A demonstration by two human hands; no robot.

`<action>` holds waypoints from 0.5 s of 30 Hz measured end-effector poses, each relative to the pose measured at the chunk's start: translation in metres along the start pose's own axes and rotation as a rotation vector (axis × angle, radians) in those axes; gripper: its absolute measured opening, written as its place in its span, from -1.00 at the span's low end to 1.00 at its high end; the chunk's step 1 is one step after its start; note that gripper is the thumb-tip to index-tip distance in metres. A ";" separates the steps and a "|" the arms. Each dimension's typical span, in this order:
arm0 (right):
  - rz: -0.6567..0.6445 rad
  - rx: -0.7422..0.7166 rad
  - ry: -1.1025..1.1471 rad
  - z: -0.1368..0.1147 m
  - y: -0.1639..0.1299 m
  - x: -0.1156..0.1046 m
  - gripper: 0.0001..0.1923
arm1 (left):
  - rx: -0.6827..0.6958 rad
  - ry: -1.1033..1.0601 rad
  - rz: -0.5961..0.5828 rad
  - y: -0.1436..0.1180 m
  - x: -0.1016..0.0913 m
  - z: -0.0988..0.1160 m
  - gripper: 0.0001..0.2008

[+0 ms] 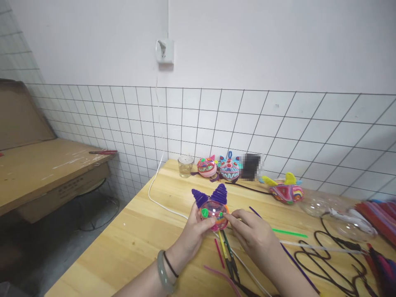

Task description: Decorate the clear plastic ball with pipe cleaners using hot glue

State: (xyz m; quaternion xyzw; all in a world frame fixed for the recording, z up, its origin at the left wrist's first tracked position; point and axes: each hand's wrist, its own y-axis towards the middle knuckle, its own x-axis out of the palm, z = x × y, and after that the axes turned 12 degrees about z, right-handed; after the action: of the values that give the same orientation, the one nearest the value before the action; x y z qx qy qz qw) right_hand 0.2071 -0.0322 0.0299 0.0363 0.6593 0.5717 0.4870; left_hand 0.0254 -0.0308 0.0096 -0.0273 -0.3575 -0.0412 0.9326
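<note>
A person seated at a pale wooden table (pixel 139 243) holds a small craft ball (pixel 214 209) wrapped in pink and orange pipe cleaners, topped by two purple ears and dotted with green spots, just above the tabletop near its middle. The left hand (pixel 193 233), a jade-coloured bangle (pixel 163 272) and thin black band at the wrist, cups the ball from the left side with fingers curled around it. The right hand (pixel 252 233) meets the ball from the right, thumb and forefinger pinched against its lower edge. Loose pipe cleaners (pixel 227 253) in red, green, pink and white lie on the table just under and beside both hands, and a green one (pixel 289 233) rests to the right. Along the back edge of the table stand a small clear glass (pixel 185 166), two finished craft balls (pixel 218 167) in pink and blue side by side, and a third one (pixel 286 190) with yellow ears farther right. Clear plastic half-shells (pixel 321 203) and a black cord (pixel 328 255) occupy the right end, next to a bundle of red pipe cleaners (pixel 379 214). A white cable (pixel 154 181) runs down from a wall socket (pixel 165 50) above a wire grid panel (pixel 278 123).
</note>
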 end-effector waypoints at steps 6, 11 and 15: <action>-0.002 -0.001 -0.005 -0.001 0.002 -0.001 -0.72 | -0.008 0.005 0.009 0.001 0.001 0.000 -0.59; 0.002 -0.004 0.000 0.000 0.000 0.001 -0.73 | -0.012 -0.009 0.016 0.001 0.000 -0.002 -0.57; 0.007 -0.002 -0.008 0.000 -0.002 0.002 -0.72 | -0.020 -0.014 0.027 0.002 -0.001 -0.002 -0.54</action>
State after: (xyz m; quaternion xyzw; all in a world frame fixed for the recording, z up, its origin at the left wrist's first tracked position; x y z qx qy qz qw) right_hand 0.2069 -0.0319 0.0275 0.0406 0.6565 0.5740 0.4878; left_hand 0.0263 -0.0294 0.0071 -0.0420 -0.3633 -0.0319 0.9302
